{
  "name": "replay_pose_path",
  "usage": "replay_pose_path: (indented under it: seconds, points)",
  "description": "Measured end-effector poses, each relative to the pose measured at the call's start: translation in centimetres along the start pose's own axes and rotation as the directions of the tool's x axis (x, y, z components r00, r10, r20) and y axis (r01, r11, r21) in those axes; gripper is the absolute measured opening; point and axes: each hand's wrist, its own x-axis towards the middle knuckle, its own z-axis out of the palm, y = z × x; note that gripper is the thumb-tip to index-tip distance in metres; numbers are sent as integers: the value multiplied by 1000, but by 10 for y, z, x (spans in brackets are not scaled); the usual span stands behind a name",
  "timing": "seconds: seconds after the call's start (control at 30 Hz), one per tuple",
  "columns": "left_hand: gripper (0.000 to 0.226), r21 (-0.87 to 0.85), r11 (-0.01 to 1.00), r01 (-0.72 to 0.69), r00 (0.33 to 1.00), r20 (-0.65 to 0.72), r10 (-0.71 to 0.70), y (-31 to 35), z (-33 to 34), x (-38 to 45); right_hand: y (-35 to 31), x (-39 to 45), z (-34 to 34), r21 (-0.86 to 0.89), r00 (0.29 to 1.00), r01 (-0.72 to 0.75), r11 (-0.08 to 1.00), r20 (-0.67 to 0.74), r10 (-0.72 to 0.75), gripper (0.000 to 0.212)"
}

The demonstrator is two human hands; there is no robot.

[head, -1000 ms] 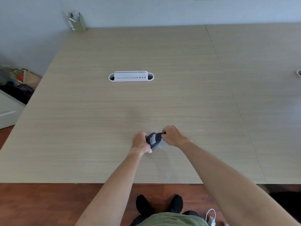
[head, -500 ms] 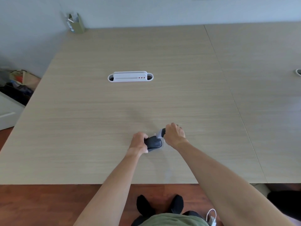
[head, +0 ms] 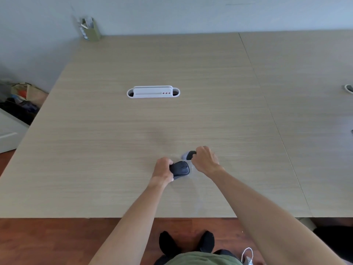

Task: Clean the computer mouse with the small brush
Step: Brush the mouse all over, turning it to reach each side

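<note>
Change: a second ago our right hand [head: 205, 159] had the small dark-handled brush with pale bristles [head: 189, 155] pressed on the mouse; now it's pulled up and away, brush just beside it, not touching.
Mouse: the matte black rounded plastic computer mouse [head: 180, 169] now sits top-up on the pale wood-grain laminate table [head: 114, 150], scroll wheel showing, near the front edge.
Left hand: our left hand [head: 162, 169] wraps the mouse's left side, fingers closed on it.
Right hand: fist curled tight round the brush handle, bristles blurry, poking left.
Background: a white oval plastic cable grommet [head: 153, 92] sits mid-table, well apart.
</note>
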Motion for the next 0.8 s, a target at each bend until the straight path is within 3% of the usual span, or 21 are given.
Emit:
replay_pose_path:
  seconds: [0.07,0.13,0.27,0.33,0.4,0.5,0.57,0.63,0.7,0.8]
  points:
    - [29,-11,1000,5,1000,-30,-6,-1,2,0,2,0,7,159,996,2,987,92,-17,16]
    - [29,0,1000,11,999,-47,-11,-2,2,0,3,-7,11,148,990,-1,989,141,-20,17]
    - [29,-11,999,46,996,-70,-46,-4,5,-4,4,-19,5,-73,1000,-24,997,-3,24,20]
    - [31,-19,998,66,994,-85,-68,-4,6,-6,3,-18,4,-20,999,21,1000,-32,-21,16]
    - [29,-14,997,73,992,-98,-74,-3,5,-6,3,-14,6,55,996,81,995,31,-83,15]
    - [59,96,995,17,995,-103,-7,-2,7,-6,3,-11,11,37,978,137,990,154,-141,17]
    - [75,244,967,-70,993,-75,91,0,7,-8,-1,-18,9,-28,983,124,992,143,-119,13]
    - [76,352,928,-120,990,-32,140,0,6,-8,-2,-21,6,-158,994,104,982,43,-98,17]
    - [74,379,915,-141,988,-1,152,-2,3,-9,0,-21,5,-176,989,141,974,-25,-148,20]
    - [77,343,925,-162,987,55,152,-5,-2,-11,6,-18,10,-107,952,306,946,40,-303,18]
